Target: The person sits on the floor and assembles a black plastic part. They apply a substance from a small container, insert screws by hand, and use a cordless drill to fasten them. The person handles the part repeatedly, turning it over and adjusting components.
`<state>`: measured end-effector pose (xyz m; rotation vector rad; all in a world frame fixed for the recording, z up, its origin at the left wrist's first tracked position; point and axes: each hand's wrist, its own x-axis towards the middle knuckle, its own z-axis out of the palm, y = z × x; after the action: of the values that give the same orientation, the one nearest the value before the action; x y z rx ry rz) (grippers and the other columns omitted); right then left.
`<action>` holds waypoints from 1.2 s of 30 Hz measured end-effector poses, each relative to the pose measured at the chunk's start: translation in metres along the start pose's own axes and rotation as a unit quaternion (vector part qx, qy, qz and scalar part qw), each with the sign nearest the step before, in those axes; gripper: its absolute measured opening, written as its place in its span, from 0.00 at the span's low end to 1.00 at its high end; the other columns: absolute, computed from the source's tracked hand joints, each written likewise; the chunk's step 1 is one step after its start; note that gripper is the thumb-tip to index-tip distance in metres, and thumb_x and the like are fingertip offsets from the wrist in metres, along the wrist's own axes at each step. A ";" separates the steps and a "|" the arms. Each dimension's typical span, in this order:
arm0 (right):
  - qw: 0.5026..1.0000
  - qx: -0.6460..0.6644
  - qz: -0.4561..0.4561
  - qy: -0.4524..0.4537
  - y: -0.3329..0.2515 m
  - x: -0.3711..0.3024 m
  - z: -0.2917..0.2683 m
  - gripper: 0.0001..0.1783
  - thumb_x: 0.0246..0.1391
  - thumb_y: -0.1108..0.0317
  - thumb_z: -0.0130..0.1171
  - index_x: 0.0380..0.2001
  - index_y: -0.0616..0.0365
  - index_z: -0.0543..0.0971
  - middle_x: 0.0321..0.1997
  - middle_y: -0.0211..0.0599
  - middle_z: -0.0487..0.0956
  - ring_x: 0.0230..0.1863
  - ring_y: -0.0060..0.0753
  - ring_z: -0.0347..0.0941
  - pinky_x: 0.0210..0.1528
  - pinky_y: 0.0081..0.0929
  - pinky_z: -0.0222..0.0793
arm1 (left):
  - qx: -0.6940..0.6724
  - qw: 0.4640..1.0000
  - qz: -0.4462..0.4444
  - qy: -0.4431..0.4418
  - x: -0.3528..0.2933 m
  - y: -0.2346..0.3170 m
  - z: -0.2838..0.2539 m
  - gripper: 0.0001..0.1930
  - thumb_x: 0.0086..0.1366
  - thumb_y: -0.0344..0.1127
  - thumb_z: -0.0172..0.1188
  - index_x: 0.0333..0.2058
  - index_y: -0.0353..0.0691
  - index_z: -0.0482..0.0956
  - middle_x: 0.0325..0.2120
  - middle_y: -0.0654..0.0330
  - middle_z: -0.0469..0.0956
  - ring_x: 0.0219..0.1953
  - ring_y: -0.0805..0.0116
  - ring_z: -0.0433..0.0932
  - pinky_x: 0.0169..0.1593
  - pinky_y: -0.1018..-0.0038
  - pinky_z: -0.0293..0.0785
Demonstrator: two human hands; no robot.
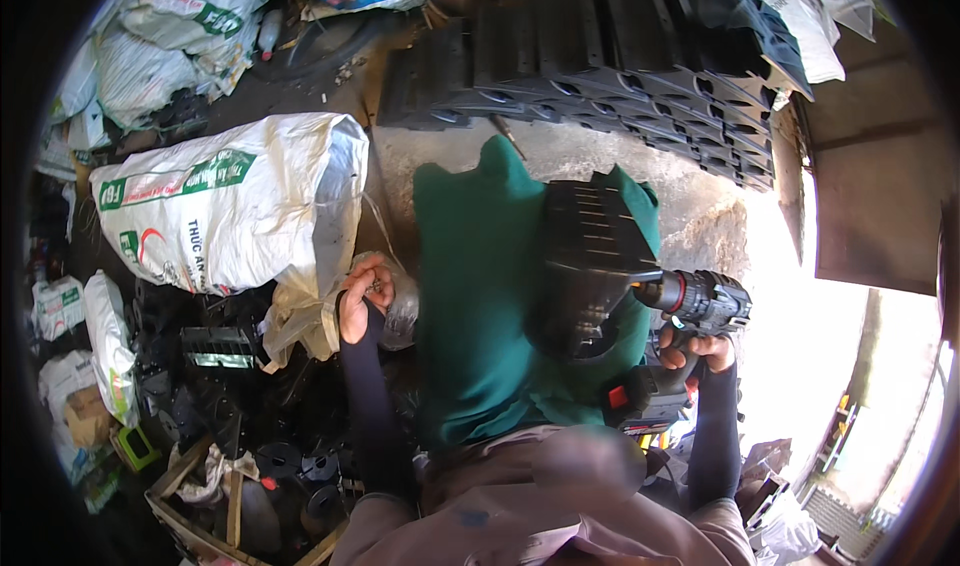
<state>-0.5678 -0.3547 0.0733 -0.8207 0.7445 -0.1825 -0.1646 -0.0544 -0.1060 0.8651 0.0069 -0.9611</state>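
Observation:
My right hand [697, 349] is wrapped round the handle of a black cordless drill [705, 301] with a red ring near its chuck. The drill points left, its tip at the right edge of a black slotted plastic housing [590, 231]; whether they touch I cannot tell. That housing rests on a green cloth [475, 296] over my lap. On the left, my left hand [366, 294] has its fingers curled together beside a clear plastic bag [402, 311]. Small bits show near the fingertips, too small to name.
A large white woven sack [235, 206] lies left of my left hand, its mouth toward me. Stacked black plastic parts [600, 66] line the far side. Black pieces and a wooden-framed bin [235, 506] sit at lower left. More filled sacks [150, 66] are piled at far left.

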 end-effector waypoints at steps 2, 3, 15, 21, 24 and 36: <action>0.998 0.049 0.022 -0.027 0.002 0.003 -0.002 0.36 0.43 0.64 0.68 0.55 0.66 0.67 0.38 0.49 0.79 0.22 0.33 0.71 0.27 0.34 0.69 | -0.001 1.000 -0.015 -0.008 -0.008 0.015 0.037 0.11 0.67 0.30 0.50 0.46 0.34 0.72 0.30 0.53 0.75 0.24 0.69 0.71 0.27 0.78 0.65; 0.998 0.042 0.011 -0.038 0.002 0.004 -0.004 0.36 0.43 0.64 0.68 0.55 0.66 0.67 0.38 0.49 0.79 0.22 0.33 0.71 0.28 0.34 0.69 | -0.002 1.000 -0.016 -0.020 -0.013 0.020 0.055 0.11 0.68 0.31 0.50 0.46 0.35 0.71 0.30 0.53 0.75 0.24 0.69 0.70 0.28 0.78 0.65; 0.997 0.039 0.000 -0.062 -0.003 0.014 0.003 0.34 0.45 0.65 0.68 0.54 0.66 0.68 0.39 0.50 0.78 0.23 0.33 0.72 0.30 0.34 0.70 | 0.076 0.988 -0.102 -0.083 -0.042 0.029 0.173 0.10 0.68 0.39 0.53 0.38 0.37 0.74 0.24 0.54 0.76 0.17 0.76 0.66 0.21 0.81 0.57; 0.999 0.028 -0.015 -0.033 -0.003 0.013 0.011 0.33 0.43 0.66 0.67 0.53 0.65 0.68 0.36 0.48 0.78 0.21 0.33 0.72 0.25 0.31 0.69 | -0.095 0.987 -0.123 0.031 -0.052 0.019 0.131 0.21 0.71 0.52 0.46 0.23 0.44 0.67 0.17 0.57 0.69 0.14 0.73 0.60 0.19 0.78 0.54; 0.999 0.041 -0.011 0.014 -0.002 0.010 0.014 0.34 0.43 0.66 0.67 0.53 0.65 0.68 0.36 0.48 0.79 0.21 0.33 0.72 0.24 0.30 0.69 | -0.098 0.986 -0.092 0.095 -0.048 0.005 0.074 0.21 0.70 0.52 0.47 0.22 0.45 0.66 0.17 0.58 0.69 0.14 0.72 0.61 0.18 0.79 0.54; 0.997 0.038 -0.026 0.063 -0.003 0.005 0.026 0.37 0.41 0.65 0.68 0.54 0.66 0.66 0.35 0.46 0.78 0.20 0.34 0.71 0.23 0.31 0.67 | 0.031 0.987 -0.149 0.041 -0.011 -0.112 -0.166 0.16 0.71 0.44 0.45 0.32 0.37 0.73 0.21 0.59 0.72 0.19 0.70 0.68 0.22 0.78 0.62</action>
<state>-0.5462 -0.3435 0.0840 -0.7611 0.8304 -0.3100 -0.1926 0.0295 -0.2858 0.9782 0.1817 -1.2097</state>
